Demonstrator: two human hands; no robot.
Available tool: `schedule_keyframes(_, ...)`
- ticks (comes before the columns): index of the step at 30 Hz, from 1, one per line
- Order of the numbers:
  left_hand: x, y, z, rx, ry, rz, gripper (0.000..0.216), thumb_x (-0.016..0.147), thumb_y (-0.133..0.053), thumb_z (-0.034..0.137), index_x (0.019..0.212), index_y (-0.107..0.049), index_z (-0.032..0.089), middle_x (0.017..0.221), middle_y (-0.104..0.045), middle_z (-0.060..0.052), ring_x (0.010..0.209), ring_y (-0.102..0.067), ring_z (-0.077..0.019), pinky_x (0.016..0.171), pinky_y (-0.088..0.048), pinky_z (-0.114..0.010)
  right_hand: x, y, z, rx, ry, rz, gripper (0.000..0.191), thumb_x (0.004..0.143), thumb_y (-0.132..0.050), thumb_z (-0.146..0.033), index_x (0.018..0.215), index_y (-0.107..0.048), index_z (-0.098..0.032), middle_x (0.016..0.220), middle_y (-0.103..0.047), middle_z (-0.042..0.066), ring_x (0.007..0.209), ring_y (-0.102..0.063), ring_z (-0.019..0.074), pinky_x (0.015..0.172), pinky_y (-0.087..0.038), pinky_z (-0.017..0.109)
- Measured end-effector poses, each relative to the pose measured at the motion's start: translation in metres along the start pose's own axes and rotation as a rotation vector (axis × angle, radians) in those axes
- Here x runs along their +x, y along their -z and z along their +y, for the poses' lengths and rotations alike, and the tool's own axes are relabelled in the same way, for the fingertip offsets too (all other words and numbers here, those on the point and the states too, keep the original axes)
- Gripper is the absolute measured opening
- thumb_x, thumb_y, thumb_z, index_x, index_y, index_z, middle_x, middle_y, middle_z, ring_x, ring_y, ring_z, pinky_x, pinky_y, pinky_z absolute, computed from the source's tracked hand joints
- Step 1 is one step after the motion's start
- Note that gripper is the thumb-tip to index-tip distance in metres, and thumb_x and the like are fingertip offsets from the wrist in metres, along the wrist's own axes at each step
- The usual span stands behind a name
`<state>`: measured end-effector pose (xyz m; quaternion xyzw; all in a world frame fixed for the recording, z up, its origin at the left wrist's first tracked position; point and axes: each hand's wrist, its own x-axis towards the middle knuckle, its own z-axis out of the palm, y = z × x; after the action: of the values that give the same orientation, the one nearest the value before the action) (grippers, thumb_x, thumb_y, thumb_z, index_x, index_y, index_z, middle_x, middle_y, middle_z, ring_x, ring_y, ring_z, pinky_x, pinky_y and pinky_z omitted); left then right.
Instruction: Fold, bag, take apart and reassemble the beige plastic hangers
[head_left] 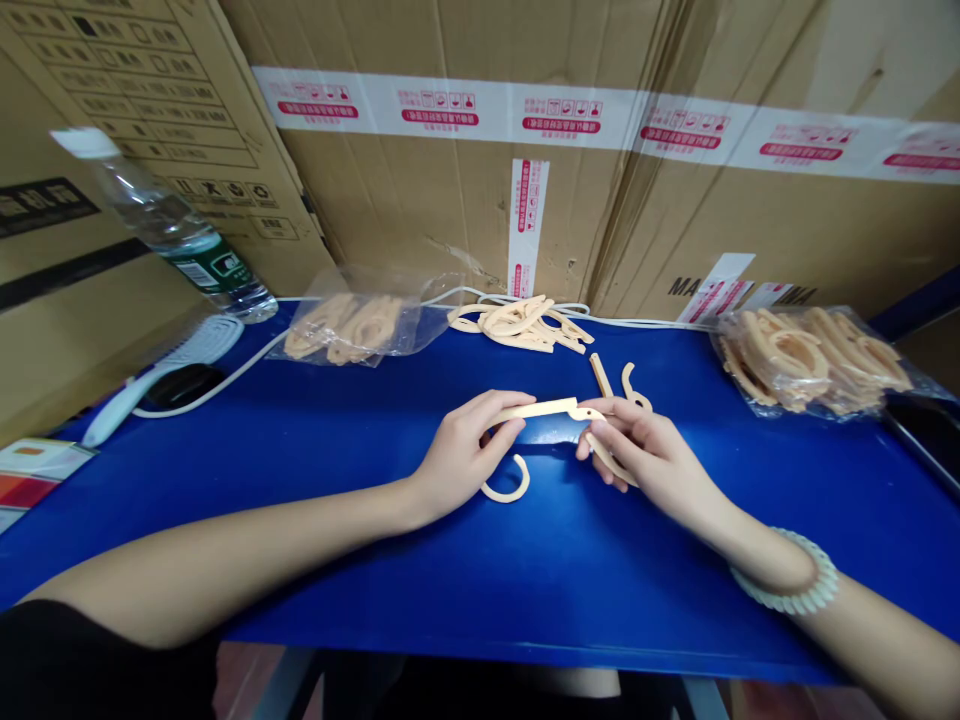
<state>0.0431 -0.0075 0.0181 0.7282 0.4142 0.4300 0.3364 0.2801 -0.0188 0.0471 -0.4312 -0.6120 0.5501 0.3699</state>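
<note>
Cardboard cartons (465, 190) with red-printed white tape stood stacked behind a blue bench (337, 480). At mid-bench, the left hand (469, 450) was pinched shut, thumb and fingers, on one end of a straight beige strip (544, 409). The right hand (645, 455) was closed on the other end, so the strip was held level just above the bench. A second beige piece showed under the right fingers; could not tell how it was gripped. A curved hook piece (510, 487) lay on the bench just beside the left hand. Two loose pieces (634, 388) lay just beyond the right hand. Farther back sat a loose pile (521, 322), with a clear bag (360, 325) of parts to its left and another bag (814, 360) at far right. A water bottle (172, 230) leaned at the left rear. A pale bracelet (795, 592) circled the right wrist.
</note>
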Motion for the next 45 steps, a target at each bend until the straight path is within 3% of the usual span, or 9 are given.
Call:
schedule_keyframes(8, -0.007, -0.001, -0.007, 0.562, -0.266, -0.225, 0.030, 0.103, -0.043, 0.029, 0.111, -0.070, 0.019, 0.083, -0.064, -0.006, 0.064, -0.056, -0.0171, 0.057, -0.038, -0.024, -0.004, -0.007, 0.006, 0.008, -0.195, -0.264, 0.041, 0.096, -0.057, -0.056, 0.103, -0.060, -0.016, 0.067, -0.066, 0.000, 0.037, -0.046, 0.0064, 0.033, -0.035, 0.017)
schedule_keyframes(13, -0.008, -0.001, 0.000, 0.638, -0.340, -0.282, 0.036, 0.104, -0.038, 0.028, 0.084, -0.064, 0.017, 0.065, -0.054, -0.004, 0.052, -0.043, -0.0155, 0.049, -0.021, -0.027, -0.006, -0.014, 0.007, 0.006, -0.263, -0.269, 0.043, 0.092, -0.060, -0.058, 0.094, -0.064, -0.015, 0.056, -0.063, -0.002, 0.031, -0.047, 0.0084, 0.027, -0.031, 0.017)
schedule_keyframes(19, -0.010, 0.000, 0.002, 0.668, -0.381, -0.301, 0.034, 0.103, -0.042, 0.028, 0.075, -0.057, 0.018, 0.060, -0.050, -0.003, 0.047, -0.036, -0.0144, 0.050, -0.011, -0.029, -0.012, -0.021, 0.007, -0.148, -0.185, -0.219, 0.046, 0.097, -0.055, -0.055, 0.068, -0.055, -0.019, 0.047, -0.055, -0.003, 0.031, -0.047, 0.0089, 0.029, -0.031, 0.018)
schedule_keyframes(26, -0.008, 0.000, -0.001, 0.504, -0.200, -0.304, 0.034, 0.103, -0.040, 0.033, 0.076, -0.056, 0.019, 0.055, -0.049, -0.001, 0.044, -0.035, -0.0143, 0.051, -0.016, -0.027, -0.021, -0.025, 0.010, -0.652, 0.391, -0.155, 0.031, 0.104, -0.047, -0.033, 0.087, -0.067, -0.017, 0.067, -0.066, 0.004, 0.049, -0.056, 0.0125, 0.049, -0.042, 0.025)
schedule_keyframes(29, -0.006, 0.001, 0.003, 0.293, -0.064, -0.292, 0.033, 0.102, -0.040, 0.035, 0.079, -0.057, 0.019, 0.059, -0.052, -0.001, 0.050, -0.045, -0.0147, 0.053, -0.026, -0.026, -0.021, -0.020, 0.002, -0.634, 0.425, -0.100, 0.027, 0.105, -0.048, -0.029, 0.093, -0.069, -0.017, 0.066, -0.066, 0.001, 0.048, -0.054, 0.0110, 0.050, -0.042, 0.024)
schedule_keyframes(33, 0.002, 0.004, 0.005, -0.185, 0.331, -0.250, 0.035, 0.101, -0.042, 0.045, 0.098, -0.064, 0.017, 0.060, -0.053, 0.002, 0.048, -0.047, -0.0125, 0.049, -0.035, -0.022, -0.012, 0.009, -0.018, -0.530, 0.409, 0.240, 0.022, 0.100, -0.059, -0.034, 0.090, -0.072, -0.020, 0.071, -0.071, 0.001, 0.062, -0.065, 0.0155, 0.062, -0.052, 0.027)
schedule_keyframes(36, 0.013, 0.009, 0.002, -0.569, 0.568, -0.165, 0.025, 0.097, -0.052, 0.033, 0.112, -0.060, 0.014, 0.061, -0.055, 0.004, 0.046, -0.047, -0.0099, 0.054, -0.047, -0.022, 0.000, 0.046, -0.028, -0.624, 0.540, 0.467, 0.014, 0.096, -0.067, -0.032, 0.094, -0.075, -0.022, 0.084, -0.075, 0.005, 0.078, -0.069, 0.0212, 0.074, -0.055, 0.034)
schedule_keyframes(40, 0.020, 0.013, 0.001, -0.804, 0.706, 0.013, 0.017, 0.093, -0.054, 0.010, 0.108, -0.060, 0.010, 0.075, -0.066, -0.004, 0.068, -0.065, -0.0129, 0.079, -0.057, -0.028, 0.016, 0.084, -0.024, -1.011, 0.715, 0.271, 0.012, 0.094, -0.067, -0.026, 0.093, -0.079, -0.024, 0.097, -0.075, 0.009, 0.089, -0.068, 0.0259, 0.080, -0.055, 0.041)
schedule_keyframes(45, 0.017, 0.013, 0.003, -0.858, 0.689, 0.065, 0.013, 0.094, -0.058, 0.006, 0.106, -0.062, 0.010, 0.096, -0.073, -0.012, 0.088, -0.071, -0.0173, 0.089, -0.057, -0.032, 0.024, 0.096, -0.005, -1.213, 0.667, 0.047, 0.023, 0.098, -0.055, -0.018, 0.094, -0.078, -0.017, 0.101, -0.073, 0.013, 0.089, -0.070, 0.0256, 0.075, -0.058, 0.038)
